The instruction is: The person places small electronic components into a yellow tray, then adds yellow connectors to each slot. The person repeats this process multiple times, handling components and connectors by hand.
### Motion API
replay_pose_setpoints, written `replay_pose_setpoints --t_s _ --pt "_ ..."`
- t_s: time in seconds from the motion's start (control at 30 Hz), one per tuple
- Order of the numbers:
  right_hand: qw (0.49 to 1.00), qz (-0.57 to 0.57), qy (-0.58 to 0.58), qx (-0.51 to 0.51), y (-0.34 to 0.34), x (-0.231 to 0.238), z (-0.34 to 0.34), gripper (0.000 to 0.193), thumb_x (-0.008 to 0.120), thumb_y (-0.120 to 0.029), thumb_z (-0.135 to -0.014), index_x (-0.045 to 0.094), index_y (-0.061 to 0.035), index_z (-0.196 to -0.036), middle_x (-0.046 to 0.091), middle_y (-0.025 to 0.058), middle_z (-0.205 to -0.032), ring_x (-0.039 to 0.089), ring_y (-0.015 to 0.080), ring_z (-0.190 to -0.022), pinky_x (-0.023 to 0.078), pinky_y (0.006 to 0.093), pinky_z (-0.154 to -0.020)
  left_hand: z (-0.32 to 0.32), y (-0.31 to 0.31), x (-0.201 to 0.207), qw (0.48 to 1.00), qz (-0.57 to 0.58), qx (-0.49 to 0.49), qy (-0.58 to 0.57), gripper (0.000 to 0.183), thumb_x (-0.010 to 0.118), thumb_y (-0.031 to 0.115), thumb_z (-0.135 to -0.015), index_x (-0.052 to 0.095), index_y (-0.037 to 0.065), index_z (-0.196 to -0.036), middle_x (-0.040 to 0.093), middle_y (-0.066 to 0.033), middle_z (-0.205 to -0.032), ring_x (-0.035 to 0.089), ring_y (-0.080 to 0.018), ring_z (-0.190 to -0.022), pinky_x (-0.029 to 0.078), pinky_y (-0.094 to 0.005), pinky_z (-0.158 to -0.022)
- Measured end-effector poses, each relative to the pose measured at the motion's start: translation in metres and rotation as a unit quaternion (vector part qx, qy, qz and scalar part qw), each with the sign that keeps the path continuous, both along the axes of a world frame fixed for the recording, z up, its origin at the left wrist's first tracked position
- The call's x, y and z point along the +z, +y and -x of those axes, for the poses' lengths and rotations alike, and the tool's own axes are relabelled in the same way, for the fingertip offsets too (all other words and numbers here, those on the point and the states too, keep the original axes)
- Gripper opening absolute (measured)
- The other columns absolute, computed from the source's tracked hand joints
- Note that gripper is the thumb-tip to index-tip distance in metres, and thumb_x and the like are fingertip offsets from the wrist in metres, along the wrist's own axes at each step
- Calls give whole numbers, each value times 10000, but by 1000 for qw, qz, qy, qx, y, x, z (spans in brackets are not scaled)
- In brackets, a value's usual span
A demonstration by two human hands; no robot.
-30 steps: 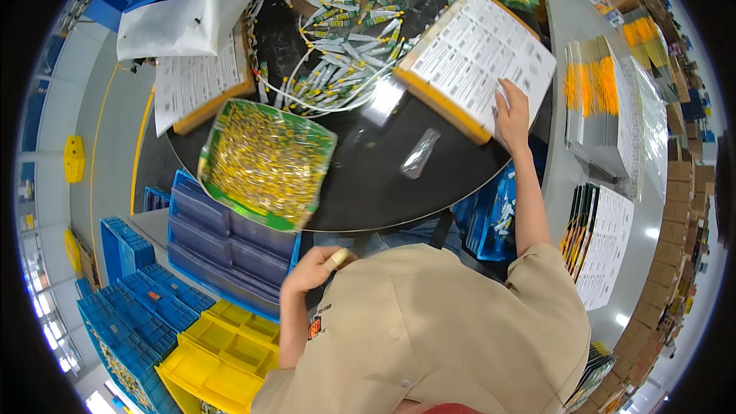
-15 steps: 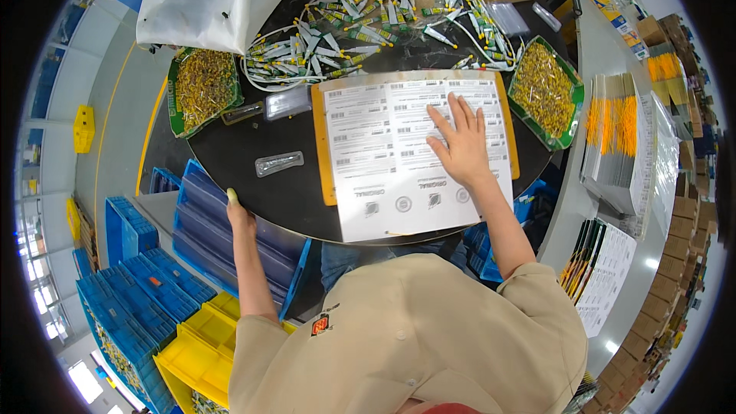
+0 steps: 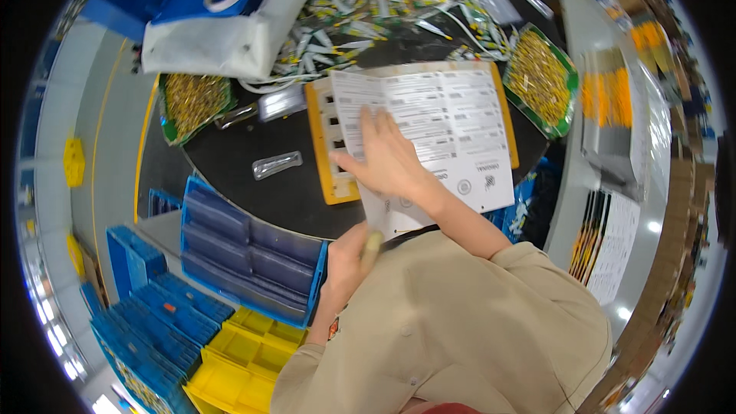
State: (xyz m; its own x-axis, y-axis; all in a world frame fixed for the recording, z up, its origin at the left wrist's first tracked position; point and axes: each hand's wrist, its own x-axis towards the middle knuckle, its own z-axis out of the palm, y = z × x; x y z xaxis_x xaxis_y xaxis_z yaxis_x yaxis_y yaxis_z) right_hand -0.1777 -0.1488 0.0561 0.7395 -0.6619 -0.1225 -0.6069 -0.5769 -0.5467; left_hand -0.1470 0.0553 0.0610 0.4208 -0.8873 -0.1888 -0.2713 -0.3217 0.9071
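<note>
Lying flat, thumb apart, on the printed sheet [image 3: 448, 130] at frame centre, the right hand [image 3: 386, 155] seems to steady it; whether the blurred left hand [image 3: 351, 254] grips its corner, I cannot tell.

White paper sheet [image 3: 452, 134], blk print in rows, approx 2 cols, logos + round marks along near end; lies flat-ish over yellow-edged board [image 3: 331, 180], a bit skewed, L side creased/bent up, near edge overhanging. Board flat on blk table [image 3: 287, 203] by near rim, L strip uncovered w/ dark blocks, R edge showing too.
</note>
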Motion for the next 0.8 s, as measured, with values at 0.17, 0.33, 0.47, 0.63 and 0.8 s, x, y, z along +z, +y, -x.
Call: replay_pose_setpoints --t_s 0.17,0.33,0.47,0.63,0.8 --pt "996 -72 -20 -51 -94 70 97 478 545 -343 -977 597 6 -1300 692 205 -1101 686 349 -961 541 429 -820 -80 -40 3 968 120 -189 -112 364 582 19 -854 665 37 -1208 665 -203 -1231 611 -389 -1170 463 -424 -1002" --pt "836 196 -258 -443 -62 138 385 399 525 -329 -1023 644 -36 -1265 694 112 -1098 639 214 -1039 484 369 -920 -211 -113 -68 870 43 36 -489 408 673 66 -869 576 36 -1264 584 -185 -1209 529 -410 -1130 422 -485 -998" --pt "664 462 -81 -583 6 127 601 400 424 -300 -1048 654 26 -1082 686 132 -1062 639 268 -915 499 407 -818 -252 -116 -113 842 70 38 -534 287 667 91 -893 561 29 -1152 571 -175 -1138 528 -402 -1071 429 -492 -945" --pt "469 388 -159 -777 101 14 804 460 467 -334 -1014 653 50 -1185 703 190 -1075 682 321 -878 540 402 -797 -249 -112 -122 821 102 42 -560 200 659 97 -913 546 25 -1062 589 -155 -1096 553 -373 -1062 454 -465 -901" --pt "444 171 184 -860 125 -50 853 480 496 -368 -977 641 -35 -1291 666 253 -1229 658 397 -1061 512 474 -942 -235 -109 -84 836 30 24 -547 162 641 87 -922 542 34 -1038 610 -153 -1038 597 -373 -989 483 -452 -849"
